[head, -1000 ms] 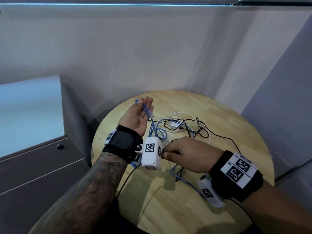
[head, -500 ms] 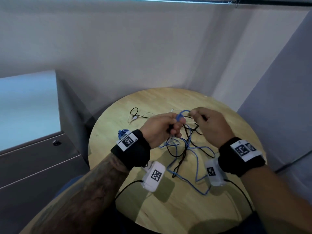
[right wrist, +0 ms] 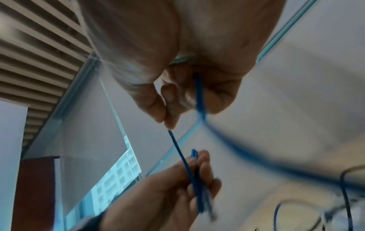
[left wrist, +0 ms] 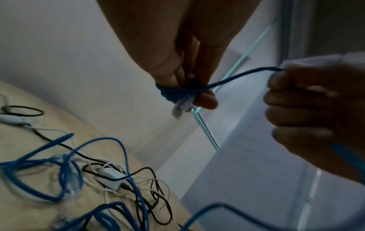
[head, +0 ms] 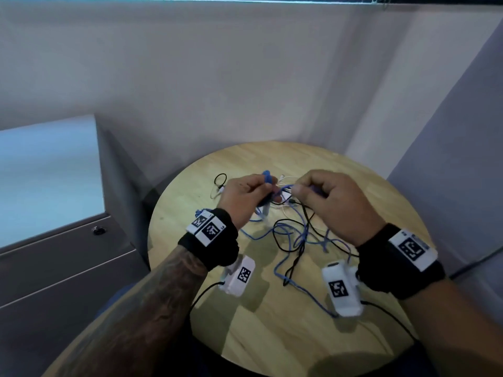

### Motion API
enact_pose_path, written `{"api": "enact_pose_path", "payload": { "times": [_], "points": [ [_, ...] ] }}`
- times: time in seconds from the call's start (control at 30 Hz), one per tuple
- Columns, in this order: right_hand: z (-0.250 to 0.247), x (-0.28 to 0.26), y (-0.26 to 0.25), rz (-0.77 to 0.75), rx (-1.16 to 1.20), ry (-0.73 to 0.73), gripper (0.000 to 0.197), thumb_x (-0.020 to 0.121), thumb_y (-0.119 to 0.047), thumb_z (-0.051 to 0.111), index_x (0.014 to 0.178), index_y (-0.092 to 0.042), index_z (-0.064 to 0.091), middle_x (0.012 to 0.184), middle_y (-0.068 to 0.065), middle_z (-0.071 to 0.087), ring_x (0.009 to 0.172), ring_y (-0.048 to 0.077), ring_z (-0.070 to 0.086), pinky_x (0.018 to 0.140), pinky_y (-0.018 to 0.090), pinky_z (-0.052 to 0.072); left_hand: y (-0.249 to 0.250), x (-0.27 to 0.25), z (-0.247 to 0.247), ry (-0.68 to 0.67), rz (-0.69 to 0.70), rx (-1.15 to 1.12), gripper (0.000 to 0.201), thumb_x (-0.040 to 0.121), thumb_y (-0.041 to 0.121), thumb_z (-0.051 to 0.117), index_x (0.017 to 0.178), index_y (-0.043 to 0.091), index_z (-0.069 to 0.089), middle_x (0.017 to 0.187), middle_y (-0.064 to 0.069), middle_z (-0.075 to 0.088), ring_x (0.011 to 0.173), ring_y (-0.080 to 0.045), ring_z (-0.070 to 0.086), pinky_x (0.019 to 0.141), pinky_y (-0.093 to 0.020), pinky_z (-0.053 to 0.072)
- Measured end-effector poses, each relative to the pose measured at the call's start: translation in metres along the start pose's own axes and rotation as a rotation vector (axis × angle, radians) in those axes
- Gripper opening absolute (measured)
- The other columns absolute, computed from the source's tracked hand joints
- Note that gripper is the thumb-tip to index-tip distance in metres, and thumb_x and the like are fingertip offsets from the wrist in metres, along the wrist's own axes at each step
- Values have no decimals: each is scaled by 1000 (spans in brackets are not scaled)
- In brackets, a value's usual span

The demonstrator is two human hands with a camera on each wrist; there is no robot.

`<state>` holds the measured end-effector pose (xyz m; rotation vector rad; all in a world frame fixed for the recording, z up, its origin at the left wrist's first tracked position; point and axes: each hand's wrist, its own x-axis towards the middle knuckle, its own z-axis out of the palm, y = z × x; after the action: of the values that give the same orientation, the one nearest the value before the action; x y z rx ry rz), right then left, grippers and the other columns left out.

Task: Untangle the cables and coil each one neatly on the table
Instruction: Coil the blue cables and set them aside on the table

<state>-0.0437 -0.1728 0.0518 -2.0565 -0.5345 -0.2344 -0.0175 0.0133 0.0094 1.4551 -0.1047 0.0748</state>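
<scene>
Over the round wooden table (head: 353,180) my left hand (head: 245,197) grips a small bundle of blue cable (left wrist: 171,93) wound round its fingers, the clear plug (left wrist: 180,107) sticking out below. My right hand (head: 321,197) pinches the same blue cable (right wrist: 177,148) a short way off, so a taut stretch (left wrist: 237,76) runs between both hands. The rest of the blue cable (head: 288,257) trails down onto the table, tangled with a black cable (head: 299,240) and thin white cables (left wrist: 110,173).
A small black loop with a white plug (head: 219,183) lies at the table's far left. More blue cable (head: 200,213) shows behind my left wrist. A grey cabinet (head: 54,240) stands to the left, and walls enclose the table at the back and right.
Both hands have lifted slightly and drawn apart, stretching the blue cable between them. A second ago the left hand was palm-up and the right pinched cable near the left wrist.
</scene>
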Motion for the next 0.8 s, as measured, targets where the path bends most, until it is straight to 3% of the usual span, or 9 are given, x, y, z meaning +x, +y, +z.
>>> {"api": "enact_pose_path", "payload": {
  "times": [0.07,0.13,0.27,0.33,0.43,0.53,0.6,0.7,0.8],
  "points": [
    [-11,7,4,-16,-54,133,17,91,-18,69,75,-16,67,58,-7,52,56,3,42,56,18,36,3,-9,13,-157,-43,59,24,101,6,43,99,-4,64,74,-10,64,61,-18,61,62,-24,51],
    [-15,12,16,-9,-74,216,15,91,-19,69,76,-21,68,63,-8,59,60,2,48,60,17,39,5,-14,24,-282,-124,3,29,103,8,36,96,-3,62,70,-8,57,57,-18,53,65,-29,46],
    [-5,13,45,40,-67,194,19,95,-38,61,90,-24,73,80,-9,70,75,11,63,73,32,51,18,-18,29,-431,-278,-351,24,99,5,34,95,1,57,66,-1,46,55,-13,42,70,-31,47],
    [13,6,52,27,-68,53,23,98,-41,52,99,-31,72,79,-8,71,74,15,65,74,38,53,24,-13,24,-383,-338,-642,22,96,8,36,95,2,57,68,1,46,54,-10,44,69,-28,51],
    [38,-6,45,97,-35,-236,18,104,-29,48,101,-30,66,62,-5,59,57,17,54,60,37,48,20,4,9,-137,-283,-935,27,100,8,35,93,1,60,78,0,52,57,-10,55,76,-29,57],
    [43,-10,31,51,-41,-364,28,102,-33,52,85,-14,61,62,1,46,55,12,42,56,32,37,12,18,-10,98,-156,-873,21,101,7,38,94,2,57,74,-1,64,63,-10,64,80,-29,58],
    [44,-11,21,-75,-163,-429,32,100,-38,50,78,-16,53,62,-3,45,56,12,41,59,36,39,7,26,-21,179,-87,-816,21,101,7,39,91,3,57,72,-1,66,66,-10,67,81,-29,57],
    [41,-11,10,-123,-227,-444,20,96,-32,52,96,-16,64,76,6,63,70,23,57,71,42,49,1,29,-22,224,-10,-606,17,98,1,46,91,0,61,76,-8,67,69,-19,67,78,-31,57],
    [25,2,2,-117,-147,-291,18,95,-27,57,98,-17,71,79,6,69,72,22,62,70,36,51,-2,17,-7,133,49,-98,16,95,-2,53,89,1,68,75,-2,70,68,-15,67,74,-27,56]
  ]
}}
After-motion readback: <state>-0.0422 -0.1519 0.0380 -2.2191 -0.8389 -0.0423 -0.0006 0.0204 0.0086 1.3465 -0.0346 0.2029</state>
